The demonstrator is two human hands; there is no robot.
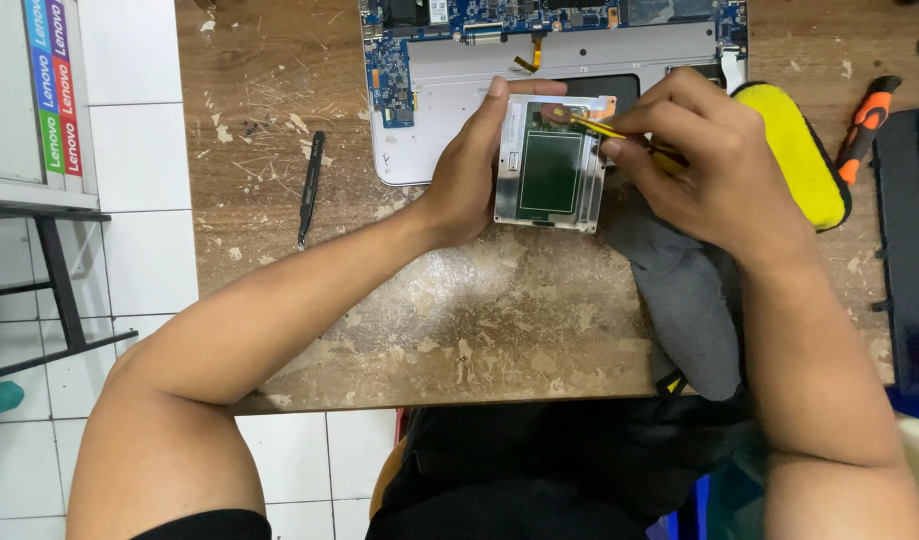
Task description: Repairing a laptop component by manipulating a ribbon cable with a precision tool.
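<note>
The left hand (470,175) clamps a flat metal-framed touchpad module (550,175) with a green board, while the right hand (710,165) pinches yellow tweezers (605,128) over the scarred wooden table (480,320).

Worn wooden worktop (500,320), scratched and flecked with pale chips. At the far edge lies an opened laptop base (450,120) with its blue circuit board showing. Black tweezers (310,190) rest toward the left edge. A grey cloth (685,300) drapes toward the near edge, a yellow-and-black pad (805,160) and an orange-handled tool (865,125) sit toward the right edge.
</note>
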